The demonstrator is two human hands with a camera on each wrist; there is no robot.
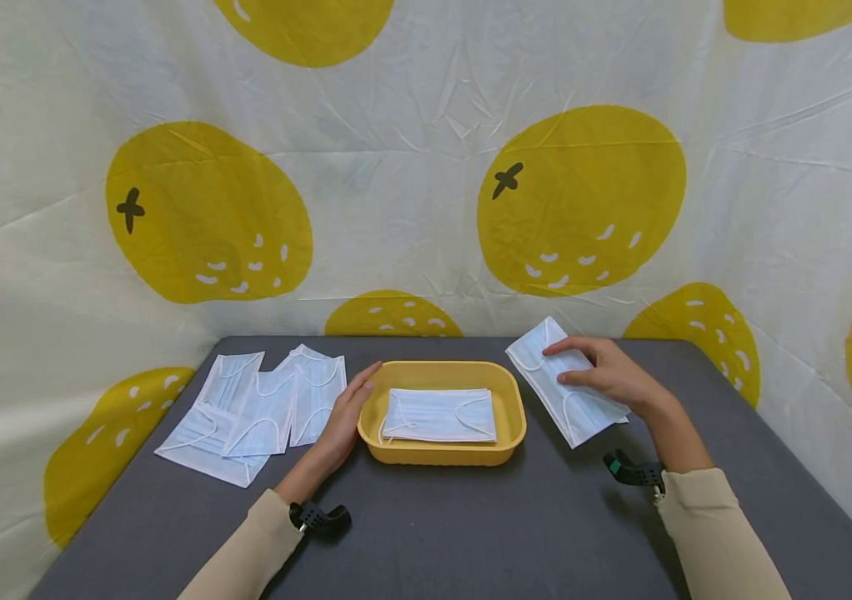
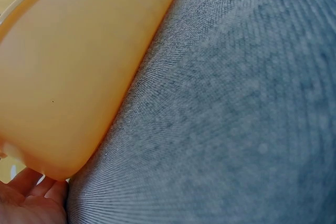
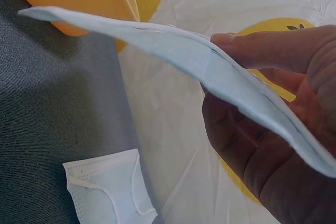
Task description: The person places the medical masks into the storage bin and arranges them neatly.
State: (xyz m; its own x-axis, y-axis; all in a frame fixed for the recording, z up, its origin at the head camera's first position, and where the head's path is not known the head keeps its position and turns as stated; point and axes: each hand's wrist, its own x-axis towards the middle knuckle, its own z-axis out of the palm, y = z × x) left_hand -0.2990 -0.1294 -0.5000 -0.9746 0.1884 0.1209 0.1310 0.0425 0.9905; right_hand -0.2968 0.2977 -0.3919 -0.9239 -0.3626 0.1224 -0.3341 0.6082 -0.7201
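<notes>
A yellow tray (image 1: 513, 410) stands mid-table with one white face mask (image 1: 438, 415) lying flat inside it. My left hand (image 1: 348, 407) rests with straight fingers against the tray's left wall; in the left wrist view only the fingertips (image 2: 31, 203) show beside the tray (image 2: 68, 77). To the right of the tray, my right hand (image 1: 609, 372) pinches a face mask (image 1: 542, 354). The right wrist view shows that mask (image 3: 173, 51) held between the thumb and fingers of the right hand (image 3: 247, 145), lifted off the table. Another mask (image 3: 110, 190) lies on the table below it.
Several more masks (image 1: 261, 404) lie spread in an overlapping pile left of the tray. The dark grey table (image 1: 471, 533) is walled on three sides by a white cloth (image 1: 411, 192) printed with yellow fruit.
</notes>
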